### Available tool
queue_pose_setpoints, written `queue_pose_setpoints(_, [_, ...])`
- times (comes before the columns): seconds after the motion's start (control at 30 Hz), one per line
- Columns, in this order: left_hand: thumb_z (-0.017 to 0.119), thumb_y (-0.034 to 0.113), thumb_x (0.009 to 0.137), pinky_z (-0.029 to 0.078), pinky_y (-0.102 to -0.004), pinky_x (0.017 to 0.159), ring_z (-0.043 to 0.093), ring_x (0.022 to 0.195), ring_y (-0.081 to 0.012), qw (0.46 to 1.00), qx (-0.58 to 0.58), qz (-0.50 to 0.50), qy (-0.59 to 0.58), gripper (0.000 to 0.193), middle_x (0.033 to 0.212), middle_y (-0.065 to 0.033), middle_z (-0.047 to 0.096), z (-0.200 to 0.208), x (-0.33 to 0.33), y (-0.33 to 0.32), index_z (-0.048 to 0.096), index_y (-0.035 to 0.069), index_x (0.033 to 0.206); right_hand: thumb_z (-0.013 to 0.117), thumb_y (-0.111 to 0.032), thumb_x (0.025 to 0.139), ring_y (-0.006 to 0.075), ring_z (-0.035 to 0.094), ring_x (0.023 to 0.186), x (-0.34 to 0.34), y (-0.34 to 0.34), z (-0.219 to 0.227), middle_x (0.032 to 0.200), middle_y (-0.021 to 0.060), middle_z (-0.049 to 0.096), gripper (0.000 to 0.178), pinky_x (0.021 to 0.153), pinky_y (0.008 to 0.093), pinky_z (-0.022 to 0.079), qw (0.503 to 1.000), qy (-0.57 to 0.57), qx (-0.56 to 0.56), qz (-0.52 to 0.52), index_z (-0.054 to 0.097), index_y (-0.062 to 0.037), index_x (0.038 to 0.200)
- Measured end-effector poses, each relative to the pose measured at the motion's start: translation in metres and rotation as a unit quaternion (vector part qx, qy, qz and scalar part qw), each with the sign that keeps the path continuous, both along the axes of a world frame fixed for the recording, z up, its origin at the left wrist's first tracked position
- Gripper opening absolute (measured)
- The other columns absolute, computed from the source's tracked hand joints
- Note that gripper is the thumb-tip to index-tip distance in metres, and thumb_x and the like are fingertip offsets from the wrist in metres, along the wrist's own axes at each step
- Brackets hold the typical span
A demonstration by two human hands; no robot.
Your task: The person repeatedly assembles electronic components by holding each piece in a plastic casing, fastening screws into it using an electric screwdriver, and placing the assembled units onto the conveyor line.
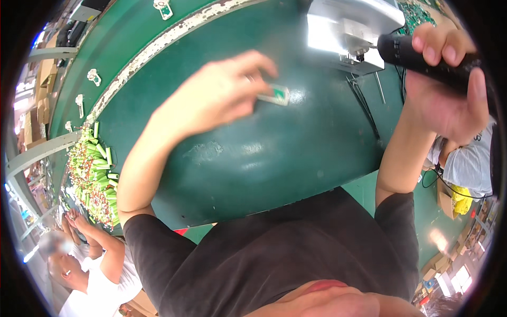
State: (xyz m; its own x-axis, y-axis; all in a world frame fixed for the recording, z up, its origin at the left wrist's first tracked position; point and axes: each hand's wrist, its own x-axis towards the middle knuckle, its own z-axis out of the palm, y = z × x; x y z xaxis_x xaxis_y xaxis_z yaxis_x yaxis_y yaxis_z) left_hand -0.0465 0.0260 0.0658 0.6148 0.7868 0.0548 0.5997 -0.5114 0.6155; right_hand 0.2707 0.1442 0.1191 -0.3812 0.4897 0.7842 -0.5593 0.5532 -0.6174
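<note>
My left hand [211,100] reaches over the dark green work surface [253,158], blurred by motion. Its fingertips pinch a small green and white circuit board [278,94] just above the surface. My right hand [449,95] is raised at the upper right, wrapped around the black handle of a powered screwdriver [409,53]. The tool's tip points left at a shiny metal fixture [351,26] at the far edge. I wear a black short-sleeved shirt [274,253].
A heap of green cylindrical parts [95,174] lies at the left. Small white and green boards [94,76] are spaced along the green belt beyond a worn white stripe. A co-worker in white [100,264] works at the lower left; another person [467,164] sits right, near cardboard boxes.
</note>
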Motion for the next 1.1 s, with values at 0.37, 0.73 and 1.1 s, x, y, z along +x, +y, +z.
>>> queue_pose_setpoints(0.37, [0.082,0.013,0.069,0.056,-0.0438,0.099,0.056,0.128,-0.0384,0.975,0.21,0.041,-0.062,0.029,0.139,-0.0092,0.061,-0.04,0.032,-0.006,0.079,0.013,0.097,0.055,-0.015,0.099,0.0142,0.048,0.061,-0.054,-0.039,0.002,0.077,0.0027,0.051,0.024,0.061,0.0319,0.044,0.973,-0.097,-0.169,-0.128,0.053,-0.0016,0.118])
queue_pose_setpoints(0.73, [0.088,0.015,0.07,0.056,-0.0438,0.099,0.062,0.125,-0.0376,0.976,0.168,0.074,-0.117,0.028,0.144,-0.0155,0.058,-0.058,0.038,-0.011,0.08,0.01,0.096,0.051,-0.005,0.1,0.0165,0.05,0.064,-0.068,-0.039,-0.055,0.081,0.004,0.053,0.034,0.063,0.038,0.045,0.989,-0.045,-0.121,0.078,0.055,-0.007,0.133])
queue_pose_setpoints(1.1, [0.088,0.015,0.07,0.053,-0.0458,0.102,0.059,0.126,-0.0389,0.975,0.166,0.074,-0.13,0.028,0.142,-0.0183,0.057,-0.064,0.043,-0.009,0.08,0.01,0.097,0.067,-0.015,0.098,0.0113,0.049,0.052,-0.103,-0.091,-0.041,0.069,0.0029,0.052,0.039,0.054,0.0271,0.047,0.931,-0.081,-0.307,-0.18,0.04,-0.0027,0.123])
